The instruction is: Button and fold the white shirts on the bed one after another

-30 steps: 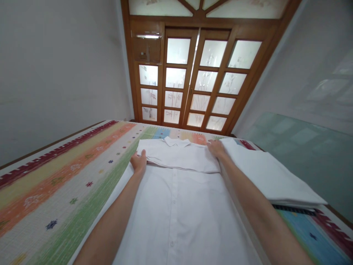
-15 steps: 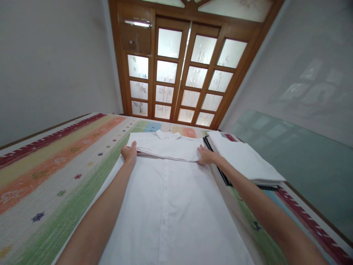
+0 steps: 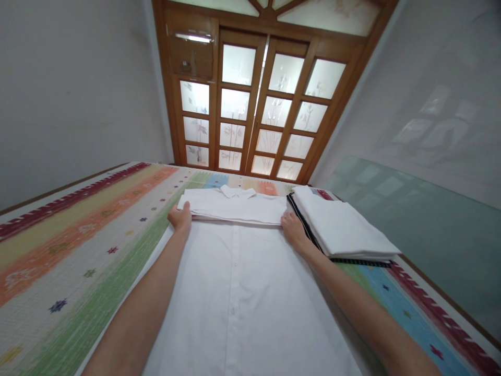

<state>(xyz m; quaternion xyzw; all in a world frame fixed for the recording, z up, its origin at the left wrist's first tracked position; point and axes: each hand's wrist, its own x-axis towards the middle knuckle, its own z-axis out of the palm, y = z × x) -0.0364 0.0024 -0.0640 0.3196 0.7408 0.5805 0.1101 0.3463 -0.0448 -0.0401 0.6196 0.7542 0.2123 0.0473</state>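
A white button-up shirt lies flat on a striped, many-coloured bedspread, collar at the far end. Its sleeves are folded across the upper chest into a band. My left hand grips the left end of that folded band, thumb on top. My right hand rests at the band's right end, fingers curled on the cloth edge. Both forearms reach out over the shirt's sides.
A stack of folded white cloth on a dark striped piece lies right of the shirt. Behind the bed stands a wooden door with frosted glass panes. A glass sheet leans on the right wall.
My right hand has slid from the far right corner of the folded band back toward me along its right edge. The head view shifted right and down. My left hand stayed at its end.
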